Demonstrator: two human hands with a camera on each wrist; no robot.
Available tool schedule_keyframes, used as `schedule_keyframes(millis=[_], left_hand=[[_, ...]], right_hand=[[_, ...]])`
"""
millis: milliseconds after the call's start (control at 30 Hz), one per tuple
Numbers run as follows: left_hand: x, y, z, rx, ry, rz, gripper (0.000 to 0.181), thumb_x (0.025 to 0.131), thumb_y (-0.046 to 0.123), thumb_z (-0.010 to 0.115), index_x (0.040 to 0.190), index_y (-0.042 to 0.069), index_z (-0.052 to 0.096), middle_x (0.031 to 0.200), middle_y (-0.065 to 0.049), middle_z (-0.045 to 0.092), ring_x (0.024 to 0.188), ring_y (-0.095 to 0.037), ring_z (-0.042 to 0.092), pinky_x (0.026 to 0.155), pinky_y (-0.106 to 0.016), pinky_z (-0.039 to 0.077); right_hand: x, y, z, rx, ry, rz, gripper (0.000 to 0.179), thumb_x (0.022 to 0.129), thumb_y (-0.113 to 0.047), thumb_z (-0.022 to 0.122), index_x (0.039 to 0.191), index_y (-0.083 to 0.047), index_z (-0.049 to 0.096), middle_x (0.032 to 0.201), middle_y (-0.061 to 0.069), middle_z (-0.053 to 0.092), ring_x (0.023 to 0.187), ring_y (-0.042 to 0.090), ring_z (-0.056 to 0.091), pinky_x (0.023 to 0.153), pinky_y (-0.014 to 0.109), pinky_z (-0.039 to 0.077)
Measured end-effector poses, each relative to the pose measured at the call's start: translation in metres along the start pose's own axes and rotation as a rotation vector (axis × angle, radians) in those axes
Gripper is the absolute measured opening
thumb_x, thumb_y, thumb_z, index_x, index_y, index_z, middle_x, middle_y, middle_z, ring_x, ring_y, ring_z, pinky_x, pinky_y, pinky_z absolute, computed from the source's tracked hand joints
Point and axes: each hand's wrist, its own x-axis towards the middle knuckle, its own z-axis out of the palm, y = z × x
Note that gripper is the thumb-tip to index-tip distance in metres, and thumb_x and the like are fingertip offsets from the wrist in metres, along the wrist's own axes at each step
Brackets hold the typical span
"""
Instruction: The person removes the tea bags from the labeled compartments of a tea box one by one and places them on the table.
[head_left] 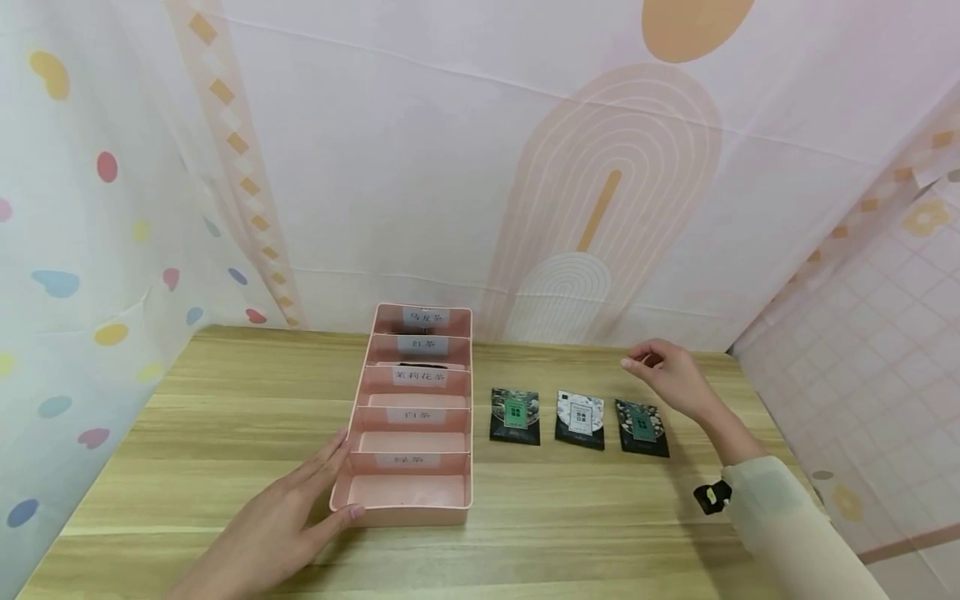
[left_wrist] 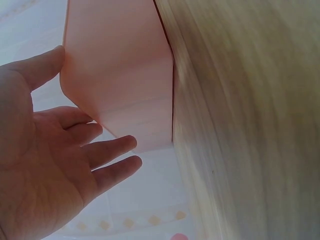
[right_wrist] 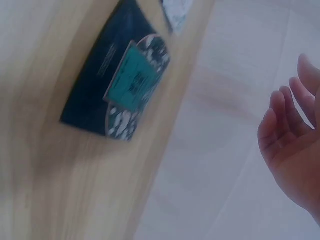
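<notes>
A pink divided box [head_left: 408, 517] with a paper label in Chinese on each compartment stands mid-table. My left hand [head_left: 273, 517] touches its near left corner, thumb at the front and fairly straight fingers along the side. The left wrist view shows that hand [left_wrist: 55, 155] against the pink wall [left_wrist: 120, 65]. Right of the box lie three tea sachets in a row: one with a green label [head_left: 514, 415], a white-topped one [head_left: 580, 418] and a dark one with a teal label [head_left: 642, 427]. Over the rightmost sachet, my right hand [head_left: 667, 375] hovers with loosely bent, apparently bare fingers.
Dark items show in the box's two far compartments, one with only a thin dark edge [head_left: 423, 365] visible. A patterned cloth [head_left: 420, 167] hangs behind the wooden table [head_left: 225, 417] and along both sides. A black band [head_left: 712, 497] sits at the right wrist.
</notes>
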Motion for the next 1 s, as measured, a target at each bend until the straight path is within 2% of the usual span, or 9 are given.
schedule_keyframes(millis=[200, 533, 700, 1000], left_hand=[[0.0, 0.001, -0.001, -0.009, -0.008, -0.007, 0.076, 0.098, 0.047, 0.073, 0.155, 0.003, 0.05, 0.164, -0.012, 0.042, 0.134, -0.036, 0.058, 0.101, -0.056, 0.052], [0.001, 0.002, -0.001, -0.008, -0.013, -0.013, 0.078, 0.097, 0.049, 0.073, 0.156, 0.005, 0.049, 0.165, -0.011, 0.041, 0.134, -0.036, 0.058, 0.101, -0.056, 0.052], [0.001, 0.001, -0.001, -0.008, -0.009, -0.009, 0.077, 0.097, 0.049, 0.073, 0.156, 0.004, 0.049, 0.164, -0.012, 0.042, 0.134, -0.036, 0.058, 0.101, -0.056, 0.052], [0.0, 0.001, -0.001, -0.013, -0.016, -0.013, 0.076, 0.098, 0.048, 0.073, 0.154, 0.003, 0.051, 0.164, -0.012, 0.042, 0.134, -0.036, 0.058, 0.101, -0.056, 0.052]], right_hand=[[0.001, -0.015, 0.005, 0.029, 0.024, -0.044, 0.024, 0.102, -0.02, 0.073, 0.115, 0.0, 0.072, 0.095, 0.008, 0.07, 0.081, 0.022, 0.063, 0.065, 0.03, 0.053], [0.008, -0.048, 0.02, 0.089, 0.055, -0.15, 0.019, 0.101, -0.015, 0.073, 0.115, -0.003, 0.073, 0.101, 0.008, 0.072, 0.086, 0.02, 0.063, 0.074, 0.028, 0.053], [0.012, -0.064, 0.03, 0.12, 0.029, -0.176, 0.023, 0.099, -0.015, 0.075, 0.118, -0.003, 0.073, 0.108, 0.01, 0.072, 0.093, 0.023, 0.065, 0.081, 0.036, 0.055], [0.021, -0.088, 0.048, 0.128, -0.013, -0.269, 0.03, 0.098, -0.011, 0.076, 0.125, 0.0, 0.071, 0.121, 0.014, 0.071, 0.112, 0.033, 0.063, 0.098, 0.052, 0.05]])
